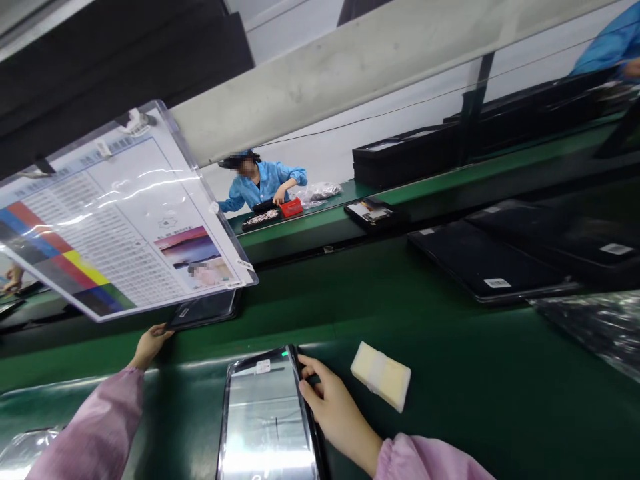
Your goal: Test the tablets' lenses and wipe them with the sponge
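My left hand [150,345] reaches out at the far left, its fingers closed on the near left corner of a dark flat tablet [210,310]. The hanging sheet hides part of that tablet. In front of me lies a second tablet [270,413] with a shiny, reflective screen, a small white label and a green mark at its top edge. My right hand [337,403] grips its right edge between thumb and fingers. Just right of that hand rests a pale yellow block [381,375] with a whitish band around it.
A plastic-sleeved chart [115,220] hangs low at the left. More dark tablets [487,257] lie at the right, beside clear plastic wrapping [595,327]. Across the green bench [325,300], a co-worker in blue [265,183] sits near a red box [291,207] and black trays [405,160].
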Motion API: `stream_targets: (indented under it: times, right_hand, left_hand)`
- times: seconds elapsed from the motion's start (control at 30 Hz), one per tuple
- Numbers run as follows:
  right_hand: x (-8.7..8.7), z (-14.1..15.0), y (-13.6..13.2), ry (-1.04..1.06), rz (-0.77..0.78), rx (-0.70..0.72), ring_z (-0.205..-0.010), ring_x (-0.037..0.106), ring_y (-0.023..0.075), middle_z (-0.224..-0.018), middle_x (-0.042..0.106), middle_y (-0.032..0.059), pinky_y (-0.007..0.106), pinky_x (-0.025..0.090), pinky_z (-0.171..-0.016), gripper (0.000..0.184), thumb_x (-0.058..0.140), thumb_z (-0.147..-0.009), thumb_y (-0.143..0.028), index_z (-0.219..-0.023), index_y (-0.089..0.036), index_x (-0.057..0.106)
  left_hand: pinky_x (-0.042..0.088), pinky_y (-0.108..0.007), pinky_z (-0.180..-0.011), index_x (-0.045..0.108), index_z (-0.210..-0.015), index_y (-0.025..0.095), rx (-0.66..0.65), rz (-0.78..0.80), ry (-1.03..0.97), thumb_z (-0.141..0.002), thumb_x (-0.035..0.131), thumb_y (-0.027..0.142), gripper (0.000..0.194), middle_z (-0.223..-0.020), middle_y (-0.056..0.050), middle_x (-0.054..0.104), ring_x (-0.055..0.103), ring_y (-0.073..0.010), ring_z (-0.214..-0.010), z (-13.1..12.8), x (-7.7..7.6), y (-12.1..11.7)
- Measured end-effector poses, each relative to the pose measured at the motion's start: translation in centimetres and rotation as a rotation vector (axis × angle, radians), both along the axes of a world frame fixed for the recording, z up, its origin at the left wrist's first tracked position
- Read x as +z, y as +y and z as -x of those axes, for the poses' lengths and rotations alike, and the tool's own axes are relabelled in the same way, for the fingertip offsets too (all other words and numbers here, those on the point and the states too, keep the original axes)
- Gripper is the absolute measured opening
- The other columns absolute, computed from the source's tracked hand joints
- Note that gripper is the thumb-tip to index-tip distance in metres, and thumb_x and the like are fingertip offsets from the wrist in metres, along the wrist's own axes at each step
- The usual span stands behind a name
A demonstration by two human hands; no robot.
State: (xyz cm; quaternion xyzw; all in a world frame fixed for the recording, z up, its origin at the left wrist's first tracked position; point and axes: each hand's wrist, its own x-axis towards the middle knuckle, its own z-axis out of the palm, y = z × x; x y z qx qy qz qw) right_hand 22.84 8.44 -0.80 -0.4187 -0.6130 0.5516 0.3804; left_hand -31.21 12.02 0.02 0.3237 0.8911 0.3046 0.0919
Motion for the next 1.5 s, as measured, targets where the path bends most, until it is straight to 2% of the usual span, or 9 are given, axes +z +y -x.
stream_targets:
  times: [0.23,0.3,0.4,0.47,0.57,0.73,0.9,1.23,1.5]
  right_hand:
    - [4.3,-3.2,-0.2,-0.443,-0.784,-0.032,-0.117,0.060,0.0297,-0.131,0.064,0.0139,0.047,0.048,-0.103,0.042,0.039,-0.101,-0.019,-0.136,-0.020,0.062]
    - [4.6,-4.8,0.5,-0.651,-0.875,-0.162,-0.128,0.052,0.0366,-0.141,0.056,0.0198,0.055,0.042,-0.107,0.043,0.047,-0.099,-0.023,-0.139,-0.014,0.058]
    - [4.0,-7.0,1.3,-0.898,-0.809,-0.289,-0.137,0.041,0.0459,-0.150,0.045,0.0271,0.066,0.035,-0.108,0.055,0.055,-0.096,-0.037,-0.143,-0.008,0.052]
    - [3.7,-7.8,1.2,-0.940,-0.730,-0.261,-0.130,0.047,0.0457,-0.139,0.055,0.0247,0.066,0.039,-0.103,0.048,0.055,-0.096,-0.038,-0.136,-0.012,0.056]
    - [4.3,-7.2,-0.1,-0.691,-0.603,-0.201,-0.116,0.056,0.0383,-0.120,0.066,0.0157,0.059,0.046,-0.097,0.027,0.058,-0.095,-0.035,-0.116,-0.020,0.060]
    - [5.2,-3.1,-3.8,0.055,-0.441,-0.053,-0.129,0.057,0.0298,-0.142,0.055,0.0131,0.047,0.054,-0.098,0.024,0.067,-0.095,-0.030,-0.110,-0.026,0.048]
    - [5.4,-0.5,-6.7,-0.027,-0.532,-0.005,-0.139,0.051,0.0303,-0.149,0.051,0.0060,0.053,0.054,-0.104,0.014,0.063,-0.099,-0.024,-0.111,-0.030,0.065]
    - [5.7,1.7,-10.1,-0.273,-0.549,-0.019,-0.156,0.018,0.0385,-0.170,0.011,0.0174,0.059,0.046,-0.112,0.080,0.090,-0.073,-0.036,-0.134,-0.026,0.039]
    - [5.3,1.9,-10.0,-0.323,-0.582,-0.023,-0.156,0.019,0.0393,-0.169,0.009,0.0218,0.060,0.043,-0.113,0.082,0.089,-0.075,-0.042,-0.135,-0.025,0.035]
  left_hand:
    - [0.060,-0.035,-0.078,0.063,-0.118,0.014,0.021,-0.257,-0.412,-0.099,0.065,0.034,0.028,-0.108,-0.007,0.067,0.067,-0.0174,-0.089,-6.3,2.4,0.2]
    - [0.060,-0.035,-0.079,0.062,-0.120,0.014,0.013,-0.334,-0.536,-0.099,0.064,0.034,0.029,-0.111,-0.007,0.066,0.067,-0.0179,-0.092,-7.6,2.8,0.2]
    - [0.060,-0.035,-0.078,0.063,-0.115,0.013,-0.009,-0.440,-0.733,-0.100,0.062,0.037,0.028,-0.108,-0.007,0.067,0.067,-0.0177,-0.091,-9.5,2.9,-0.2]
    - [0.059,-0.033,-0.076,0.064,-0.109,0.013,-0.028,-0.515,-0.840,-0.101,0.060,0.040,0.028,-0.102,-0.006,0.067,0.066,-0.0164,-0.087,-11.1,2.9,-0.5]
    - [0.057,-0.030,-0.071,0.064,-0.101,0.013,-0.062,-0.602,-0.954,-0.101,0.059,0.040,0.028,-0.093,-0.004,0.067,0.065,-0.0144,-0.079,-13.7,2.7,-0.9]
    - [0.053,-0.024,-0.063,0.066,-0.087,0.011,-0.067,-0.670,-1.061,-0.094,0.064,0.026,0.016,-0.076,-0.004,0.069,0.065,-0.0136,-0.067,-16.7,2.4,-1.3]
    - [0.043,-0.019,-0.048,0.063,-0.074,0.015,0.021,-0.779,-1.067,-0.082,0.069,0.026,0.016,-0.059,0.001,0.064,0.058,-0.0104,-0.049,-17.8,2.0,-2.8]
    - [0.052,-0.019,-0.061,0.066,-0.083,0.016,0.257,-0.983,-0.986,-0.073,0.069,0.030,0.018,-0.074,0.002,0.071,0.065,-0.0108,-0.060,-18.8,1.1,-13.3]
    - [0.055,-0.019,-0.072,0.063,-0.086,0.020,0.494,-1.019,-0.842,-0.079,0.058,0.030,0.013,-0.084,0.003,0.073,0.069,-0.0117,-0.077,-18.8,0.9,-25.1]
